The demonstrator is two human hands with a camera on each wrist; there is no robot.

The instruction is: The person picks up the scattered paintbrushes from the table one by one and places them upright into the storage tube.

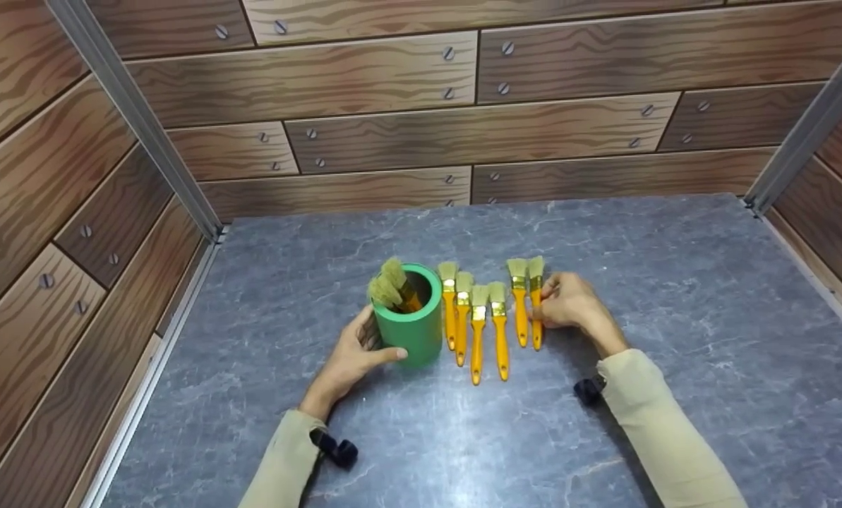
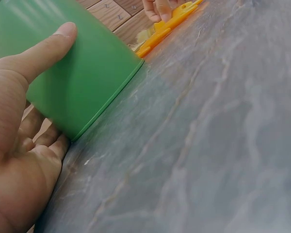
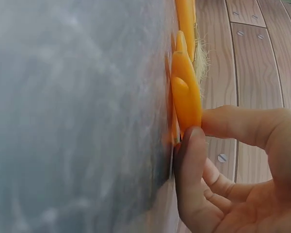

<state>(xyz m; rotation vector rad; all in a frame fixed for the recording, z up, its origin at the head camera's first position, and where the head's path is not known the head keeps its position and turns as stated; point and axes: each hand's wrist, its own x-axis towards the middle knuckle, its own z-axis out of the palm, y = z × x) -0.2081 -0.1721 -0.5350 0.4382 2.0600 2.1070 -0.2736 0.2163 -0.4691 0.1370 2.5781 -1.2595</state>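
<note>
A green cylindrical cup [image 1: 410, 339] stands upright on the table, with paintbrushes [image 1: 392, 282] in it, bristles up and leaning left over the rim. My left hand [image 1: 350, 356] holds the cup from its left side, thumb across the front and fingers behind. My right hand [image 1: 572, 303] pinches the rightmost paintbrush [image 1: 536, 282] by its orange handle between thumb and fingers. In the right wrist view the thumb and forefinger meet the orange handle [image 3: 186, 92] close over the tabletop. Another paintbrush [image 1: 519, 303] lies just left of that one, bristles pointing away.
Several more paintbrushes [image 1: 478, 331] lie side by side between the cup and the right pair, their handles toward me. The grey marbled table [image 1: 533, 444] is bordered by wood-patterned walls [image 1: 392, 85] at the back and sides, with metal posts [image 1: 145, 120] in the corners.
</note>
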